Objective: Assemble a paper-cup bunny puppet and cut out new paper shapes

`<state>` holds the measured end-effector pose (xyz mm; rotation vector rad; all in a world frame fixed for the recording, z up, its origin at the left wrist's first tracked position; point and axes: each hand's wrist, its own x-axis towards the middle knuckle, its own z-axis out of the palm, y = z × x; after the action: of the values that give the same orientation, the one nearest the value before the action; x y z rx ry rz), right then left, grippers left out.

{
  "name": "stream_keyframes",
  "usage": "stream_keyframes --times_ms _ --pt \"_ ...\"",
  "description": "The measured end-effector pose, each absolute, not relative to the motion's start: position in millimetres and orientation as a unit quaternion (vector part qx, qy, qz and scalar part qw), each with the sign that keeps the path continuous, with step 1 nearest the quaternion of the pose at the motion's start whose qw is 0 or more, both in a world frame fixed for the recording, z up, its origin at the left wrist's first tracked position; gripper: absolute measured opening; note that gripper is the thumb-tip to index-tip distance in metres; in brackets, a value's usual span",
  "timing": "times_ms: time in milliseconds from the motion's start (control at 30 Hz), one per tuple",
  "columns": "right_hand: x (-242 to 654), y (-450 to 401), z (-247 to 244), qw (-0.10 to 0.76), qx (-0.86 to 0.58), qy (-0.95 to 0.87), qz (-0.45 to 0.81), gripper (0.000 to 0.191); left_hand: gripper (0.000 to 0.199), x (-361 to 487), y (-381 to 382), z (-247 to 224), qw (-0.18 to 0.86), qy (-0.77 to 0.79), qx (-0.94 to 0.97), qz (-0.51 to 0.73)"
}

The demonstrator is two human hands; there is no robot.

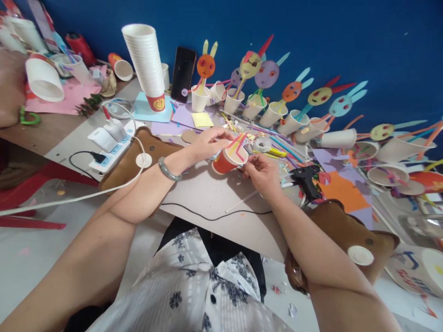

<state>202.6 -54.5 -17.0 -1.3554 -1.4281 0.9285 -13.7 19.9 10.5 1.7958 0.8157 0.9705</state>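
Observation:
A red and white paper cup [224, 162] stands tilted before me, with pink, red and yellow bent drinking straws [238, 145] inside. My left hand [215, 141] is curled at its far left rim, fingertips close to the straws. Against the cup's right side, my right hand [262, 174] is closed, thumb and forefinger pinched at the wall. Whether anything small sits between those fingers is hidden. A black glue gun [306, 181] lies just right of my right hand. Behind the cup are a roll of clear tape [262, 144] and a yellow cutter [278, 152].
A tall stack of paper cups [143, 60] and a phone [183, 74] stand at the back. Paper-faced rabbit figures in cups [254, 107] line the blue wall. A power strip [112, 154] is at left; a black cable [207, 217] crosses the front edge. Another person's arm [12, 87] shows far left.

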Motion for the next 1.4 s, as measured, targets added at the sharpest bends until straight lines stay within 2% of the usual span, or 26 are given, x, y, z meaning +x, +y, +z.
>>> stream_keyframes --times_ms 200,400,633,733,867,933,1100,1400 --pt "203.9 -53.3 -18.2 0.449 -0.538 -0.593 0.398 0.024 0.038 -15.4 23.5 -0.7 0.445 0.231 0.756 0.42" --pt "204.2 -58.1 -15.0 0.432 -0.539 -0.636 0.343 0.017 0.03 -15.5 20.5 4.2 0.425 0.236 0.757 0.437" --pt "209.4 -57.8 -17.1 0.439 -0.53 -0.658 0.305 0.019 0.028 -15.6 18.8 5.9 0.425 0.246 0.773 0.402" --pt "209.1 -58.4 -18.5 0.442 -0.517 -0.659 0.322 0.031 0.024 -15.0 18.3 5.6 0.42 0.257 0.773 0.399" --pt "203.6 -61.6 -19.4 0.43 -0.503 -0.657 0.361 0.07 0.022 -13.3 17.5 4.1 0.424 0.25 0.774 0.399" --pt "200.8 -63.0 -20.5 0.428 -0.504 -0.65 0.374 0.08 0.022 -11.9 16.9 3.0 0.429 0.241 0.774 0.399" --pt "197.6 -63.8 -23.2 0.439 -0.506 -0.632 0.39 0.088 0.03 -6.7 14.1 -0.3 0.459 0.235 0.757 0.401" --pt "194.0 -65.1 -23.7 0.441 -0.515 -0.638 0.364 0.084 0.04 2.1 10.9 -8.5 0.514 0.238 0.72 0.401"
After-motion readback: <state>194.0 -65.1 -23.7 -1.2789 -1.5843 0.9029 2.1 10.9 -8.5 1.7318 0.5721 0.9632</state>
